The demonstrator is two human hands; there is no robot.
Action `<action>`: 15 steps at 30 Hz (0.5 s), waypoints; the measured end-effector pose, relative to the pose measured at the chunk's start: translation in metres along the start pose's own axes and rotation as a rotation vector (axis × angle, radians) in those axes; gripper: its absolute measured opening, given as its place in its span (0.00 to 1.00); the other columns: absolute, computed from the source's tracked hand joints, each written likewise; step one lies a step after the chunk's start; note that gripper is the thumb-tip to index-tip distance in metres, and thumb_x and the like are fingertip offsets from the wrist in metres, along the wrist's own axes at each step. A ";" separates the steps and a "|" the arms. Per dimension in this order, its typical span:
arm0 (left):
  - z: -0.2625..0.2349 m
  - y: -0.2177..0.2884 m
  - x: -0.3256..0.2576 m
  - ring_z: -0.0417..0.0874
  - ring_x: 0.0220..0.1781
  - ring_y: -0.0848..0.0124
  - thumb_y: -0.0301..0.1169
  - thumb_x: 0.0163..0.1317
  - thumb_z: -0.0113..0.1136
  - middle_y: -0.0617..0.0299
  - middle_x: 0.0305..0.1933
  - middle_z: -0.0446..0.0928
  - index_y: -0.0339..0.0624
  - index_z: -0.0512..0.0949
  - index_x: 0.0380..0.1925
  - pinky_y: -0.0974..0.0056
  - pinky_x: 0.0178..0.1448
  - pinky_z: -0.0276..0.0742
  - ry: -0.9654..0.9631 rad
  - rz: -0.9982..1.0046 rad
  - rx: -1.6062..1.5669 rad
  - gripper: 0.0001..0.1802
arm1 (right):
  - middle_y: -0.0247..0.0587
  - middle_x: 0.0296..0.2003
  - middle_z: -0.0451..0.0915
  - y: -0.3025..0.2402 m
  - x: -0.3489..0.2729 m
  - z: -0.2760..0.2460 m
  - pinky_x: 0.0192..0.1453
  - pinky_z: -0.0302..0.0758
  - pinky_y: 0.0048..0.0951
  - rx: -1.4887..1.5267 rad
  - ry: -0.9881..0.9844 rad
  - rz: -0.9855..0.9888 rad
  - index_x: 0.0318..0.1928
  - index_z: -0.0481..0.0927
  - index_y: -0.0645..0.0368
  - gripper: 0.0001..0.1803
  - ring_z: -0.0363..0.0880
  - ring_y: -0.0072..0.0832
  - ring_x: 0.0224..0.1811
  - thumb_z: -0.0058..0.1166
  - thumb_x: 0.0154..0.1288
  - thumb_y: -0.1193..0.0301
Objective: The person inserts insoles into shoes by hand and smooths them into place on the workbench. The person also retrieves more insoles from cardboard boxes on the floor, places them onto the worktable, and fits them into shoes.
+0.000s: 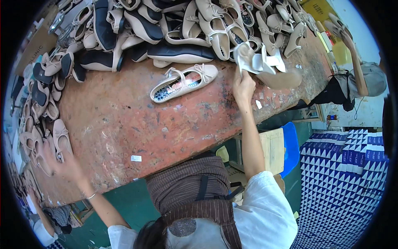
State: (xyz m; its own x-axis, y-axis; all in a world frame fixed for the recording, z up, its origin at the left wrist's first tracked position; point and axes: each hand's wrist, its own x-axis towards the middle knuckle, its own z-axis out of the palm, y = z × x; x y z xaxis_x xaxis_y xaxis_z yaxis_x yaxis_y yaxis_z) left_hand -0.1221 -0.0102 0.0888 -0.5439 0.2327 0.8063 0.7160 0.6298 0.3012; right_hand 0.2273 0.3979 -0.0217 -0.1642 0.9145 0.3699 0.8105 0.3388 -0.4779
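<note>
My right hand [243, 87] is closed on a beige shoe [280, 79] held above the table, its toe blurred and pointing right. Pale white flaps stick up from its heel end. Close by on the table, a single beige strap shoe with a bow [185, 83] lies sole down, its patterned insole showing. At the left, my left hand [68, 168] is smeared by motion, its fingers apparently stretched out with nothing seen in them. It is nearest a beige shoe [62, 139] at the edge of the left group; whether it touches any shoe I cannot tell.
A heap of beige shoes with dark soles [181, 53] covers the table's far side. More crowd its left end. A small white label [136, 158] lies on the worn red table [112, 124]. Co-workers are at right [369, 79] and lower left. Blue-and-white boxes [340, 182] are stacked at right.
</note>
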 end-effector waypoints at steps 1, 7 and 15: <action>0.019 0.047 -0.012 0.78 0.60 0.58 0.22 0.58 0.62 0.50 0.58 0.79 0.31 0.78 0.54 0.56 0.67 0.70 -0.279 -0.210 -0.270 0.21 | 0.52 0.31 0.84 -0.012 -0.009 -0.006 0.41 0.78 0.47 0.220 0.040 -0.027 0.41 0.80 0.67 0.09 0.85 0.47 0.35 0.49 0.64 0.77; 0.142 0.157 -0.112 0.77 0.52 0.56 0.27 0.55 0.65 0.55 0.47 0.78 0.42 0.81 0.45 0.53 0.62 0.69 -0.712 0.481 -0.421 0.16 | 0.45 0.58 0.74 -0.076 -0.077 -0.025 0.67 0.72 0.34 1.733 -0.298 0.556 0.68 0.62 0.63 0.29 0.75 0.31 0.61 0.43 0.66 0.86; 0.050 0.065 -0.128 0.78 0.41 0.62 0.25 0.54 0.65 0.60 0.31 0.76 0.42 0.84 0.31 0.57 0.47 0.68 -0.670 0.259 -0.168 0.04 | 0.45 0.57 0.77 -0.090 -0.160 -0.042 0.62 0.77 0.34 2.038 -0.764 0.876 0.70 0.58 0.62 0.33 0.79 0.30 0.55 0.48 0.65 0.83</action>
State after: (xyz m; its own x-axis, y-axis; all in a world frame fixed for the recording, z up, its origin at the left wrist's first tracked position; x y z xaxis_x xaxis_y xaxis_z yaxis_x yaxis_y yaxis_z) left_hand -0.0276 0.0381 -0.0199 -0.4601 0.7952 0.3949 0.8861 0.3834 0.2604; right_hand 0.2039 0.2116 -0.0048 -0.7103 0.6337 -0.3065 -0.5309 -0.7681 -0.3579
